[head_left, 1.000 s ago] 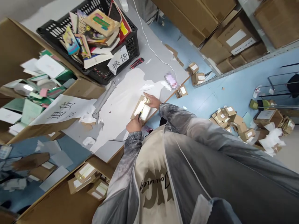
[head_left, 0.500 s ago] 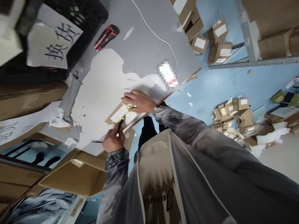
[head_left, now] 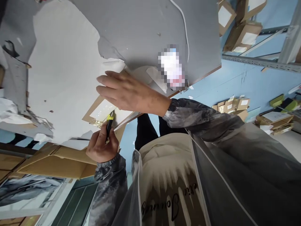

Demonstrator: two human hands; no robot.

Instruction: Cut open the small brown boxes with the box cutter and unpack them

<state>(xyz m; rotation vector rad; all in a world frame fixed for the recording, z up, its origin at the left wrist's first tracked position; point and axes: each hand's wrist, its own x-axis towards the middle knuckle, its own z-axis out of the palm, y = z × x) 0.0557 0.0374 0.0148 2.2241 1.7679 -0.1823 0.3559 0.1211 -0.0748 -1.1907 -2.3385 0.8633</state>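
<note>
My left hand (head_left: 102, 144) is wrapped round a black and yellow utility knife (head_left: 109, 123). The knife's tip end rests at or just above a taped cardboard package (head_left: 90, 113) with a white label (head_left: 101, 110). My right hand (head_left: 125, 91) reaches across the far side of the package, its fingers stretched out and holding nothing I can see. It hides part of the package. Shiny clear tape (head_left: 96, 122) shows at the package's near left corner. Beneath lies a large torn white sheet (head_left: 63, 66) on the grey table (head_left: 141, 28).
A lit phone (head_left: 172, 69), blurred out, lies right of my right hand, near a white cable (head_left: 184, 23). An open cardboard box (head_left: 61, 160) stands below the table's left edge. Labelled boxes (head_left: 245, 37) sit by a metal shelf (head_left: 254, 61) on the right; more are piled on the floor.
My view has come closer to the table and shifted. My right hand's fingers have straightened and reach farther left over the package. The knife stays in my left hand.
</note>
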